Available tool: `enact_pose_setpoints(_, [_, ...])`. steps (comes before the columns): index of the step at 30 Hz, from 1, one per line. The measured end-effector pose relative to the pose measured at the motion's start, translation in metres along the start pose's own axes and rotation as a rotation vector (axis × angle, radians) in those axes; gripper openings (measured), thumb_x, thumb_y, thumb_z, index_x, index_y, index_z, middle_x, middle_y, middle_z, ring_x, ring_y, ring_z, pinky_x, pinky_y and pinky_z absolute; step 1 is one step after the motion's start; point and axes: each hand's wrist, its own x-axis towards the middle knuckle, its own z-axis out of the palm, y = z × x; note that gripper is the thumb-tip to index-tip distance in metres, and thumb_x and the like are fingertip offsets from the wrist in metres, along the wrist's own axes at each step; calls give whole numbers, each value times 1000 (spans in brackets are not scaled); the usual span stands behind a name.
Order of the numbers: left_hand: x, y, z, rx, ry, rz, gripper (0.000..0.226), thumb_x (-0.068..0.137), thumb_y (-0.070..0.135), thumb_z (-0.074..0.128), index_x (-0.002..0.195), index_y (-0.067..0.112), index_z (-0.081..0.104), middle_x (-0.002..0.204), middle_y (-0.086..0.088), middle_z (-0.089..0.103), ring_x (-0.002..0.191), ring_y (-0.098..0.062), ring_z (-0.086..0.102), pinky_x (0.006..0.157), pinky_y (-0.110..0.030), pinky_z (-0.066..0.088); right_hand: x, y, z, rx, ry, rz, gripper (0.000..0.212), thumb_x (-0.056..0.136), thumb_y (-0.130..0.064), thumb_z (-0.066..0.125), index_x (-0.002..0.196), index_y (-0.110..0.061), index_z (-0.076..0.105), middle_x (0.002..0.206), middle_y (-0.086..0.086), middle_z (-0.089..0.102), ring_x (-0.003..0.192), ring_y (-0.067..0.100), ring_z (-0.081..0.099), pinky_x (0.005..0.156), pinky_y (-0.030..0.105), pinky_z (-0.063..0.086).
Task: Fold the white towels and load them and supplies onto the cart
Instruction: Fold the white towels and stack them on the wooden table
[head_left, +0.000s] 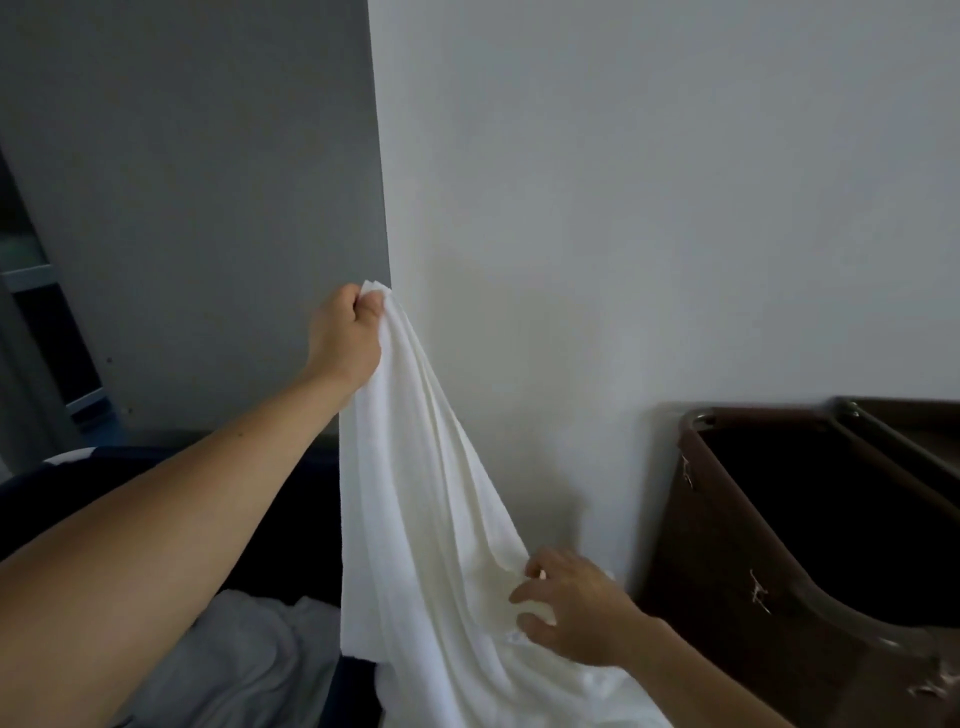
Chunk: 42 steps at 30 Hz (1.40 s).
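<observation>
Two wall faces fill the upper field: a white painted wall (649, 182) from 12 to 3 o'clock, and a grey wall panel (182, 182) from 9 to 12 o'clock, meeting at a vertical corner edge.

One long white terry-cloth towel (415, 493) hangs from just left of centre down to 6 o'clock. It is unfolded, gathered narrow at the top and spreading into soft lengthwise pleats below, with its lower end running out of view.

Three containers are visible. At 4 o'clock stands a brown plastic bin with a rounded rim (691, 519). Its outer wall is scuffed with pale marks, and its interior is in deep shadow, so its contents cannot be told. Just behind it, at 3 o'clock, is the rim of a second brown plastic container (909, 421), mostly cut off by the frame edge. At 8 o'clock is a dark blue bin (306, 467), partly hidden by the forearm, and it holds one crumpled heap of pale grey-white linen (244, 654) at 7 o'clock.

Two hands are in view. The left hand (345, 338), at 9 o'clock near centre, is clenched round the towel's top corner and holds it raised. The right hand (576, 608), at 5 o'clock, has bent fingers and thumb gathering a bunched fold of the towel's lower part.
</observation>
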Motion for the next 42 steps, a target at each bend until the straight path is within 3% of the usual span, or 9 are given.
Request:
enact_pose_setpoints(3, [3, 5, 5, 7, -2, 21, 32, 105, 27, 40, 78, 10, 41, 67, 3, 38, 58, -11, 34, 46, -12, 32, 5, -11, 13, 14, -22, -69, 55, 82, -72, 50, 126, -40, 61, 130, -13, 42, 118, 12, 39, 101, 28, 29])
enact_pose_setpoints(9, [8, -11, -3, 44, 26, -20, 31, 106, 30, 38, 87, 6, 47, 72, 1, 44, 62, -14, 39, 55, -21, 34, 1, -6, 15, 111, 182, -157, 31, 92, -41, 60, 86, -13, 75, 102, 2, 65, 96, 24, 59, 83, 27, 41])
enact_pose_setpoints(13, [15, -48, -25, 180, 77, -156, 39, 106, 31, 37, 108, -3, 57, 102, -21, 60, 94, -34, 57, 81, -41, 46, -19, 43, -5, 361, 498, 135, 17, 87, -19, 75, 71, -13, 73, 79, -1, 69, 77, 17, 65, 70, 31, 52])
enact_pose_setpoints(16, [9, -77, -29, 218, 51, -216, 40, 105, 32, 39, 106, -3, 58, 94, -19, 58, 92, -36, 57, 77, -41, 44, -26, 73, -26, 429, 616, 357, 7, 86, -18, 76, 81, -14, 79, 73, -10, 70, 68, 10, 67, 64, 23, 52])
enact_pose_setpoints(20, [1, -93, -25, 201, 34, -284, 39, 105, 30, 42, 94, -4, 59, 86, -20, 57, 83, -35, 53, 72, -39, 40, -27, 86, -48, 501, 550, 424, 10, 90, -25, 72, 85, -21, 79, 65, -18, 67, 64, -4, 64, 57, 8, 46])
enact_pose_setpoints(30, [-4, -89, -28, 74, 36, -360, 33, 103, 34, 46, 108, 5, 62, 92, -12, 59, 87, -34, 57, 75, -41, 47, -29, 82, -67, 937, 617, 589, 16, 79, -17, 82, 64, -24, 79, 72, 0, 75, 65, 15, 72, 58, 21, 54])
enact_pose_setpoints(35, [-9, -93, -33, -37, 34, -338, 28, 103, 33, 45, 103, 10, 61, 84, -3, 56, 75, -22, 52, 62, -29, 40, -31, 83, -69, 907, 654, 576, 13, 77, -17, 84, 67, -23, 78, 72, -4, 75, 71, 18, 71, 63, 23, 53])
enact_pose_setpoints(40, [-11, -95, -45, -263, 13, -372, 28, 104, 26, 47, 110, 3, 61, 90, -6, 55, 87, -21, 49, 79, -32, 40, -41, 82, -72, 820, 483, 508, 19, 73, -13, 85, 62, -26, 77, 76, -10, 75, 71, 7, 70, 60, 12, 49])
enact_pose_setpoints(42, [-13, -90, -46, -314, -27, -372, 26, 104, 25, 47, 109, 4, 61, 85, -2, 54, 80, -18, 50, 74, -25, 44, -42, 86, -71, 811, 440, 548, 16, 71, -16, 86, 62, -26, 77, 74, -8, 75, 69, 10, 71, 59, 14, 50])
